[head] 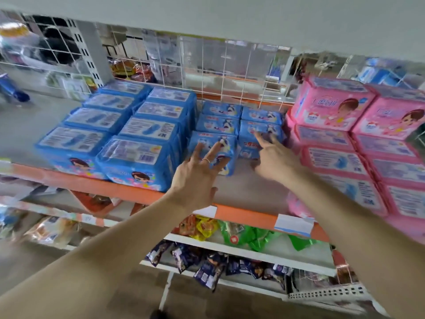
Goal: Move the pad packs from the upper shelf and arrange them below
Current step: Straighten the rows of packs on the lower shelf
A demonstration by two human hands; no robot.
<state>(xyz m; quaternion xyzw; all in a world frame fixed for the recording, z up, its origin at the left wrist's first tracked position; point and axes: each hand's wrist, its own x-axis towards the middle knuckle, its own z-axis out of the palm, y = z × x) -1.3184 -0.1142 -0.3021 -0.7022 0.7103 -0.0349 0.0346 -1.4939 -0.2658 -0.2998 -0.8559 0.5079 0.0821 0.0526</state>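
Orange-edged shelf (248, 189) holds blue packs (138, 157), pink packs (333, 111); wire grid (207, 65) behind.

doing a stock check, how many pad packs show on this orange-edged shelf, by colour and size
large blue plastic-wrapped pad packs: 8
small blue plastic-wrapped pad packs: 6, one partly hidden behind the right hand
pink plastic-wrapped pad packs: at least 8, the stack is blurred and cut off at the frame edge
total: at least 22
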